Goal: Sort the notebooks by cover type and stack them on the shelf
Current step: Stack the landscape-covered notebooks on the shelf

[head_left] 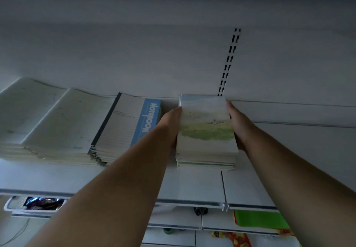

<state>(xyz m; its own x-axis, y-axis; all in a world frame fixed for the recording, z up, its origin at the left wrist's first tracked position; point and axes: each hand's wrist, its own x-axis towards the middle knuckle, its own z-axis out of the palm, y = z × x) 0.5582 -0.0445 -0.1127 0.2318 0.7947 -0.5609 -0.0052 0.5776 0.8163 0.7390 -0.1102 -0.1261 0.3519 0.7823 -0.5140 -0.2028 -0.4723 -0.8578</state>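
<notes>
- Now both hands flank the landscape-cover stack point(207, 131) on the shelf point(250, 185): left hand point(171, 125) and right hand point(238, 125), straight fingers pressing its sides.
- Squeeze evenly, squaring edges, clear of the blue-spined stack point(125, 123).

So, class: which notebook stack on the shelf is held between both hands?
The landscape stack, rightmost on the shelf: left hand and right hand press its sides. The blue-banded stack and plain stacks sit untouched.

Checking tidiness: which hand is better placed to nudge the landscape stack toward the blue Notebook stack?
Probably right: the right hand presses the landscape stack's far side; the left hand sits between the stacks.
</notes>
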